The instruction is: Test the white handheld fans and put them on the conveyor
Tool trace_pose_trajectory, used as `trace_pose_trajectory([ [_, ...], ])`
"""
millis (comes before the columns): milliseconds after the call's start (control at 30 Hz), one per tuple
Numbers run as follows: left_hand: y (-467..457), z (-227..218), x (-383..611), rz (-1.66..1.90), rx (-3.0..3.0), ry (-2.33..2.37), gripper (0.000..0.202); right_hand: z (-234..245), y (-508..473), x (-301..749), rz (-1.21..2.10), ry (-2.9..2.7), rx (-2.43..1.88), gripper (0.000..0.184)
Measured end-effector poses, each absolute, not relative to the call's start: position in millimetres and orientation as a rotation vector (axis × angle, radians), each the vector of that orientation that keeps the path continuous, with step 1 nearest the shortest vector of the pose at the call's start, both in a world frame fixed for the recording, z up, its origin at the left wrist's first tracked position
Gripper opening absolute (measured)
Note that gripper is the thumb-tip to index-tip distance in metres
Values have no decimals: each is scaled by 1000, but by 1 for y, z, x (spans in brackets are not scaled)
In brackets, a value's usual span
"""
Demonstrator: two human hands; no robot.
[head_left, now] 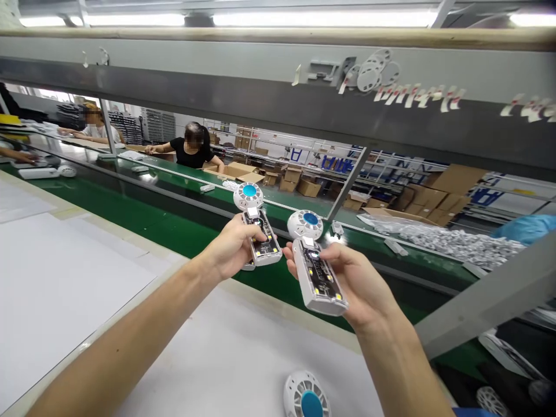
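Note:
My left hand (232,244) is closed round a white handheld fan (266,246), its thumb lying on the exposed dark circuit board. That fan has a round vented head with a light blue centre. In my right hand (354,284) is a second handheld fan (319,284) of the same kind, also with its board uncovered and my thumb pressing near a small lit spot. Both are held up side by side above the edge of the green conveyor belt. Part of another white piece shows under the left fan. A third fan head (307,397) lies on the white worktop below.
The green belt (165,231) runs across in front, with white parts on it. Overhead, a grey shelf beam (217,87) carries stickers and round parts. A slanted grey post (490,295) stands at right. Two people sit across the belt; an arm shows far left. Small white parts (447,243) are heaped beyond.

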State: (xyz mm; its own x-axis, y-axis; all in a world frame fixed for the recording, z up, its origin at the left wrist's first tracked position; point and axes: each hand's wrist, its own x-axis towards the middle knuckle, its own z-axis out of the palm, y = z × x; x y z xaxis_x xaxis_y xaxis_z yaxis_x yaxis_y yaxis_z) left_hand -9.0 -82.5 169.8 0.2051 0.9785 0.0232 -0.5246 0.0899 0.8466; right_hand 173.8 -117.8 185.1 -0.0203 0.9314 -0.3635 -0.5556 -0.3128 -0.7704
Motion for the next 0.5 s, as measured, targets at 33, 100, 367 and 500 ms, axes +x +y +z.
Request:
trace_pose_trajectory([
  [33, -83, 171, -10, 1241, 876, 659, 39, 185, -119, 175, 1609, -541, -1043, 38],
  [100, -85, 172, -11, 1218, 934, 636, 43, 186, -122, 178, 1571, -649, -1022, 42],
  [367, -95, 180, -15, 1110, 1088, 548, 60, 191, -127, 194, 1473, -917, -997, 50],
  [500, -97, 180, -15, 1109, 1090, 499, 61, 191, -126, 194, 1434, -929, -995, 53],
])
